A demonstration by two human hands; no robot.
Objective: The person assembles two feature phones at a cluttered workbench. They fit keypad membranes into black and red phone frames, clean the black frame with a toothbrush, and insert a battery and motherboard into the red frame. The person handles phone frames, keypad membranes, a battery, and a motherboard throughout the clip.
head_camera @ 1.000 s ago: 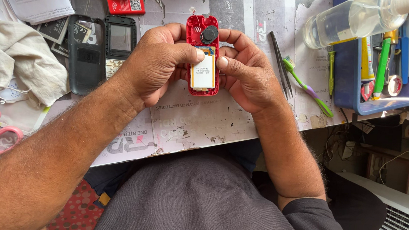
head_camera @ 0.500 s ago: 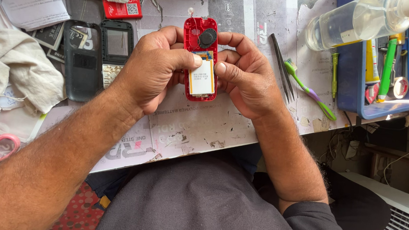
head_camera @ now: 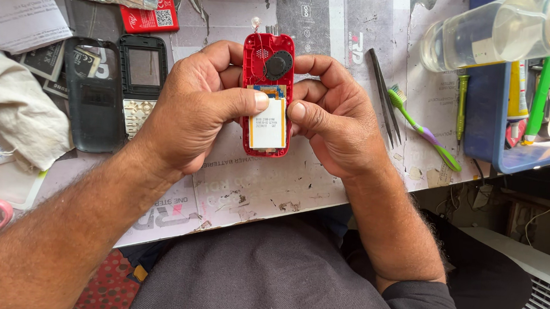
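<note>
Both hands hold a small red phone body (head_camera: pixel 269 55) upright above the paper-covered table (head_camera: pixel 334 24). Its open back shows a round black speaker near the top and a white battery (head_camera: pixel 268 123) lower down. My left hand (head_camera: pixel 198 105) grips the phone's left side, its thumb pressed on the battery's top edge. My right hand (head_camera: pixel 334 117) grips the right side, thumb tip against the battery's right edge.
A black phone back cover (head_camera: pixel 94 96) and a black front frame with keypad (head_camera: pixel 141 79) lie left. Tweezers (head_camera: pixel 383 97) and a green toothbrush (head_camera: pixel 423 128) lie right. A blue tray (head_camera: pixel 488 104) holds tools, a clear bottle (head_camera: pixel 486 34) across it. A cloth (head_camera: pixel 10 116) is far left.
The phone and both hands have stayed together, shifting only slightly in view. The thumbs remain on the battery.
</note>
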